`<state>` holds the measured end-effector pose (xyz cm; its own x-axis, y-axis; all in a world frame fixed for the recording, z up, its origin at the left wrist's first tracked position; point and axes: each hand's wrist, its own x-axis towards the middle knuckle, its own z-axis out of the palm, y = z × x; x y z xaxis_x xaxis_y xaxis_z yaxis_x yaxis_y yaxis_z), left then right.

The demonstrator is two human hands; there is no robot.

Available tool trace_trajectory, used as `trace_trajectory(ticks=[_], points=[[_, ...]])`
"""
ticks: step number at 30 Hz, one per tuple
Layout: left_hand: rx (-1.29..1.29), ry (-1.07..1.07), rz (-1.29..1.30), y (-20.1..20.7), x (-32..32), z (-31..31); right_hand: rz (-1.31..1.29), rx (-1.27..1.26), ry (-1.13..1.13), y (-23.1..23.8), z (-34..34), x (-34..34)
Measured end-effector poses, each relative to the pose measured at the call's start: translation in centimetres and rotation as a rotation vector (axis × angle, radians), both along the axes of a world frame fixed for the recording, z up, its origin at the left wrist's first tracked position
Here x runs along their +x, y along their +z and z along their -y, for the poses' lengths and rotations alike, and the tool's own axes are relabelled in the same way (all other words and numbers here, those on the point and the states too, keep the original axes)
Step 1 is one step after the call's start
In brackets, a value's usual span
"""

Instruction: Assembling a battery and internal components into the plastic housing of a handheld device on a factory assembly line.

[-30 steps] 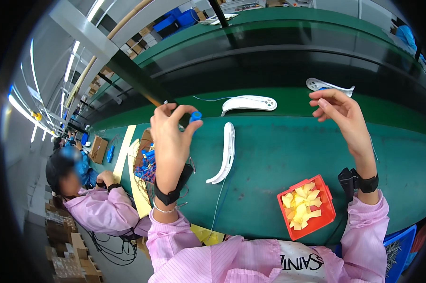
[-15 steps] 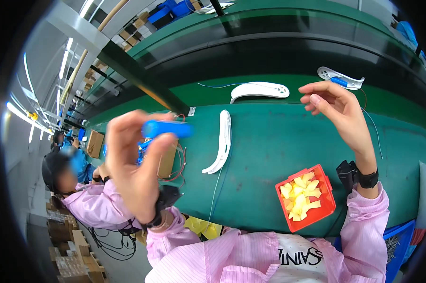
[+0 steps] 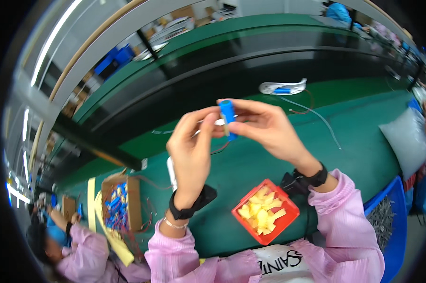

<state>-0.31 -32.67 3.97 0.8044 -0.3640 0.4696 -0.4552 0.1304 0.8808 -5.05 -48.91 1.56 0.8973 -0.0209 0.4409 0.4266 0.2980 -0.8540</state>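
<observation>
A blue cylindrical battery [image 3: 226, 112] is held upright between my two hands above the green bench, with a dark red wire trailing below it. My right hand [image 3: 267, 127] pinches it between thumb and fingers from the right. From the left, the thumb and forefinger of my left hand [image 3: 192, 141] close on its side. A yellowish strip shows along the battery; how it is attached I cannot tell. Behind my left wrist a white curved shell [image 3: 172, 172] is mostly hidden. Beyond my hands lies another white shell [image 3: 294, 88] with a blue battery in it and wires running out.
A red tray [image 3: 291, 211] of yellow tape pieces stands close to me. To the left are a cardboard box [image 3: 134, 203] of blue batteries and a yellow strip [image 3: 91, 203]. A blue bin [image 3: 396, 236] and a pale bag [image 3: 406, 137] are on the right. A co-worker sits at left.
The view has swung right. My left hand has brought the blue battery toward the middle, and my right hand, free before, has come in and taken hold of it too.
</observation>
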Motion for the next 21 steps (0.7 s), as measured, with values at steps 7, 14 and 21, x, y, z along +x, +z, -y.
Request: trace_trajectory(ticks=[7,14,21], points=[[0.076,0.135,0.035,0.2,-0.9,1.3,0.173,-0.361,-0.303,1.1,1.4,-1.3],[0.067,0.147,0.027,0.2,-0.9,2.4,0.253,-0.387,-0.44,0.6,1.0,-1.4],[0.101,0.162,0.022,0.1,-0.4,1.6,0.339,-0.518,-0.55,0.9,0.5,-1.6]])
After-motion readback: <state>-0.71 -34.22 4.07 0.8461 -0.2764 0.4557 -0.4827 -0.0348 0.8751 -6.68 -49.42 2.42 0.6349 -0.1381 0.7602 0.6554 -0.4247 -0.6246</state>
